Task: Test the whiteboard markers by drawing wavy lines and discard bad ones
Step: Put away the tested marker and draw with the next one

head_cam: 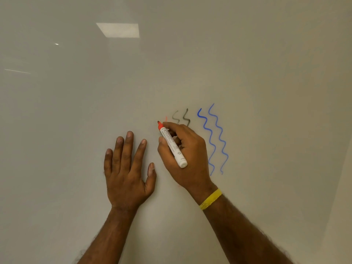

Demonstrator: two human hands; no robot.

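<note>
My right hand (187,159) grips an uncapped white marker with a red tip (172,144), its tip touching the whiteboard (76,111) just left of a faint red stroke (166,119). My left hand (126,168) rests flat on the board with fingers spread, just left of the marker. Two short grey wavy lines (181,118) sit right of the red stroke, partly hidden by my right hand. Two long blue wavy lines (214,138) run down the board further right.
A yellow band (210,199) circles my right wrist. The whiteboard's right edge (337,178) slants down at the far right. A ceiling light reflection (119,30) shows on the upper board.
</note>
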